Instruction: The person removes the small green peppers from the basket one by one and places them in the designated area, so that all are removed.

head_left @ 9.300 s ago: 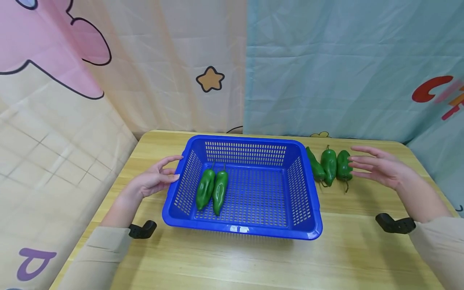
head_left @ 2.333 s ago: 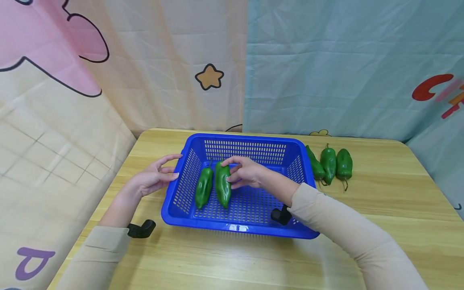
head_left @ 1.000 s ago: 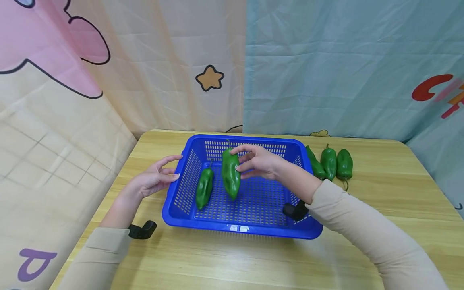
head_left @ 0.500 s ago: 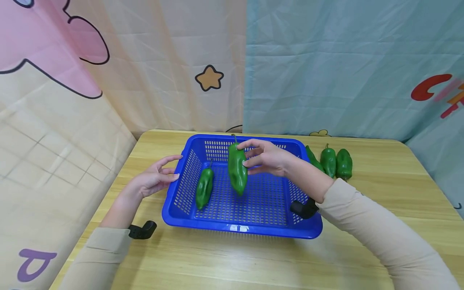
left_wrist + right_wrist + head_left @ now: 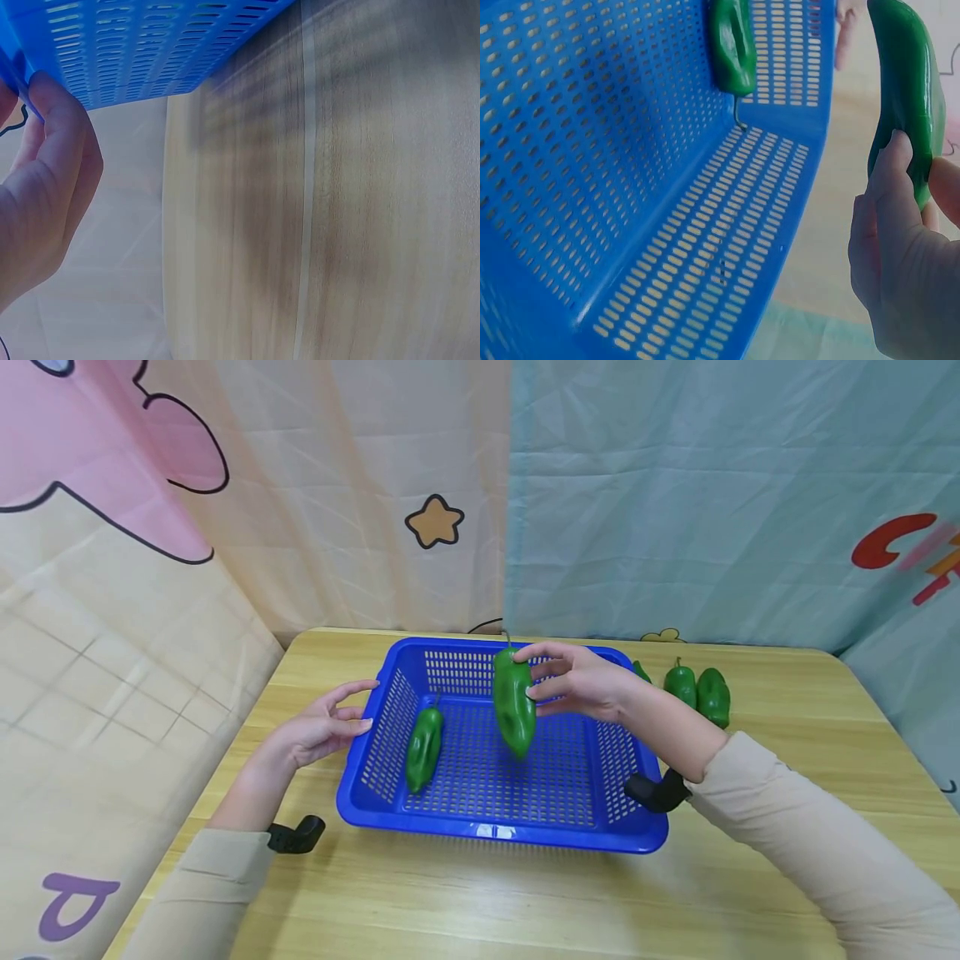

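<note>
My right hand pinches a long green pepper near its stem end, thumb on one side and fingers on the other. That pepper hangs raised over the middle of the blue plastic basket. Another green pepper lies inside, toward the basket's left wall; the right wrist view shows this lying pepper too. At the left rim, my left hand grips the basket's edge between thumb and fingers. The left wrist view has this hand at the rim.
Right of the basket, a group of green peppers lies on the wooden table, partly hidden by my right arm. Printed curtains hang behind and at the sides. Each wrist wears a black camera mount.
My right hand came from beside the peppers on the table, took the right-hand pepper from the basket's floor, lifted it and carried it rightward. The left hand has stayed at the rim.
</note>
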{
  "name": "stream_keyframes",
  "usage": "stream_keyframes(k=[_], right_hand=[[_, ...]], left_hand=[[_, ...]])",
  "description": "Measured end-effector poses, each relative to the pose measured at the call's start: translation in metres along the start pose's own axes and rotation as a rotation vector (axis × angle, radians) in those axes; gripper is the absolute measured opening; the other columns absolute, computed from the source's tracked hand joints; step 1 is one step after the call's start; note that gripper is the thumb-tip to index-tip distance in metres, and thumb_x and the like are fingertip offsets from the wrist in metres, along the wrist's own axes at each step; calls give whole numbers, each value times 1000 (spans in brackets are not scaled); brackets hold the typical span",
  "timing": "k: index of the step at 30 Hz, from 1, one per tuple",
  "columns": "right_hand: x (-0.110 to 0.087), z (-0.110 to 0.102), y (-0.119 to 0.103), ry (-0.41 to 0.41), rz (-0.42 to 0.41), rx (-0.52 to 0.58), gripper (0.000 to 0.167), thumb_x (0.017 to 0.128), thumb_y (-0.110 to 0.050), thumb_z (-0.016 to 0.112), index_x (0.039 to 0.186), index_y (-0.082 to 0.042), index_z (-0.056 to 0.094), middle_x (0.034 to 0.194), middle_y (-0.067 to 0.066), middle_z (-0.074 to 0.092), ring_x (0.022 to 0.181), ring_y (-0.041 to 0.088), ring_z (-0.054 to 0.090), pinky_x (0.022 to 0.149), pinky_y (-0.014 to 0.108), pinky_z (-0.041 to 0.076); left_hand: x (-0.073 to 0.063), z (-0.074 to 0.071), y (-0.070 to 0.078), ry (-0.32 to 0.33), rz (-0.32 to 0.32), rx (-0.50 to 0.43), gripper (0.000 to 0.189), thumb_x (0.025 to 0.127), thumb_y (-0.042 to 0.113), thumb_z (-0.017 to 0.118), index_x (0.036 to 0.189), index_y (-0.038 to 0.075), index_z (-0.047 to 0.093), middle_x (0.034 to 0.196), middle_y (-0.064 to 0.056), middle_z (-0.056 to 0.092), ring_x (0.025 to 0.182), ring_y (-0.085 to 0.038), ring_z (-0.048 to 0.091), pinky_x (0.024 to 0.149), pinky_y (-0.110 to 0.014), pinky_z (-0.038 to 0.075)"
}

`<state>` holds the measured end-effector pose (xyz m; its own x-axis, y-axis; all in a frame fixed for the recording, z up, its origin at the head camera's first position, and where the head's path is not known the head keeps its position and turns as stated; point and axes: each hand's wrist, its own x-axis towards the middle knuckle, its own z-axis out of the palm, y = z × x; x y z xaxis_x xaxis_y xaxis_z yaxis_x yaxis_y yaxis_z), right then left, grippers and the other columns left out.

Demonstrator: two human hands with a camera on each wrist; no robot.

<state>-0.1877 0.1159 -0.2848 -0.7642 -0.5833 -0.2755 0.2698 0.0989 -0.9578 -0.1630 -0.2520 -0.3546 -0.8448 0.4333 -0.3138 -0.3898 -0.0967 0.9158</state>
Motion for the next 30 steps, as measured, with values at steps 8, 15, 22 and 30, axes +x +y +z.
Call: stream_keyframes(k=[8, 15, 22, 30], right_hand=[[-12, -16, -1, 12, -16, -26, 46, 86, 10, 54, 128, -3, 41, 115, 19, 46, 90, 20, 62, 78, 37, 53], [-24, -30, -4, 41, -16, -39, 44, 87, 9, 54, 125, -8, 43, 119, 19, 45, 91, 21, 62, 77, 35, 53], [-35, -39, -8, 70, -13, -38, 43, 87, 8, 55, 124, -10, 44, 120, 18, 46, 93, 21, 63, 80, 37, 53], [-44, -47, -8, 84, -33, -32, 42, 87, 7, 56, 122, -13, 46, 122, 19, 44, 95, 22, 61, 80, 37, 52]], left_hand=[[0, 0, 0, -2, -1, -2, 59, 89, -10, 52, 137, 13, 27, 97, -11, 63, 83, -20, 65, 75, -31, 55], [0, 0, 1, 2, -6, 7, 59, 89, -10, 53, 137, 14, 28, 96, -10, 63, 83, -20, 65, 75, -31, 55], [0, 0, 3, 3, -8, 0, 57, 89, -10, 53, 135, 15, 30, 96, -10, 63, 83, -20, 65, 75, -31, 54], [-1, 0, 2, 1, -6, 8, 60, 89, -9, 53, 137, 14, 28, 97, -10, 63, 84, -21, 65, 75, -31, 55]])
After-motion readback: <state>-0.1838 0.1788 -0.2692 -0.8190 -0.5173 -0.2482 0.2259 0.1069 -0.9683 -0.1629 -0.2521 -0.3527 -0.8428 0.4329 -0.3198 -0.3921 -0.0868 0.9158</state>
